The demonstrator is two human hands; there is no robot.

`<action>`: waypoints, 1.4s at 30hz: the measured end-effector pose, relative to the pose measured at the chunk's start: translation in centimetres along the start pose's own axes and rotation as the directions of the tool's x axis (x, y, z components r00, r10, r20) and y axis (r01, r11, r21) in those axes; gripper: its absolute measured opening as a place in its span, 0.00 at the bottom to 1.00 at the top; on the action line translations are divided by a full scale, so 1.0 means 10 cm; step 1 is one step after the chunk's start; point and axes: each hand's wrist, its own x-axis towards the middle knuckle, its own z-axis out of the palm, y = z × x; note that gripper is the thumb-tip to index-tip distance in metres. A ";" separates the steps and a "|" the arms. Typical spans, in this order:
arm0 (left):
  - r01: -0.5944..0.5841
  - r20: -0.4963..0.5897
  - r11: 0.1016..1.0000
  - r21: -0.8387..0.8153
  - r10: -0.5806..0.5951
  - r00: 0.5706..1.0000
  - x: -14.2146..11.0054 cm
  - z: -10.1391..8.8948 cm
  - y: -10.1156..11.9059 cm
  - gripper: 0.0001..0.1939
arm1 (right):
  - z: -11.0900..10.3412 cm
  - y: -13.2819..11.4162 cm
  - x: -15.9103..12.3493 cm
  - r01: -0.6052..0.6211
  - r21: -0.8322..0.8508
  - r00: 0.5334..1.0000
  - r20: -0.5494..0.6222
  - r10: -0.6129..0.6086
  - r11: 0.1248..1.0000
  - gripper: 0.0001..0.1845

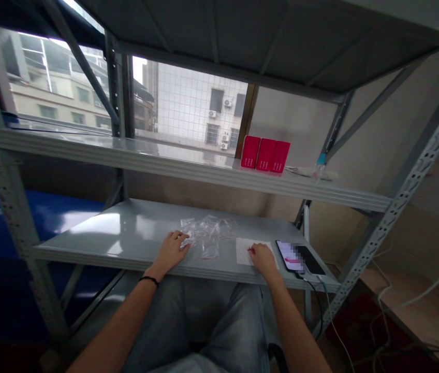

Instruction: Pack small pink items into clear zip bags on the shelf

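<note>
Several clear plastic bags (209, 247) lie loosely spread on the grey shelf in front of me. My left hand (172, 250) rests at their left edge, fingers stretched and thumb apart, the fingertips touching or very near one bag. To the right lies a white sheet of paper (244, 257). Over it, my right hand (263, 258) is closed in a pinch; a small reddish thing shows at the fingertips, too small to name.
Right of the paper lie a lit phone (286, 254) and a dark device (311, 261), with cables (326, 298) running off the front edge. Red boxes (265, 154) and a small blue-capped bottle (320, 163) stand on the upper shelf (188, 168). Metal posts (409, 171) flank me.
</note>
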 end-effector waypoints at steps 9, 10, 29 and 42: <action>0.004 0.067 0.998 -0.058 0.000 0.998 -0.01 0.06 -0.03 0.12 | 0.08 -0.07 0.05 -0.069 -0.049 0.998 -0.007 0.069 0.996 0.14; 0.012 0.068 0.998 -0.060 -0.008 0.998 -0.02 0.07 -0.03 0.12 | 0.09 -0.07 0.06 -0.077 -0.051 0.997 -0.011 0.076 0.996 0.14; 0.096 0.025 0.995 -0.010 -0.096 0.995 -0.03 0.07 -0.01 0.15 | 0.18 -0.09 0.09 -0.125 -0.046 0.992 -0.018 0.124 0.991 0.14; 0.111 -0.092 0.988 -0.104 -0.120 0.988 -0.06 0.08 -0.03 0.17 | 0.16 -0.09 0.08 -0.110 0.003 0.993 -0.051 0.110 0.994 0.12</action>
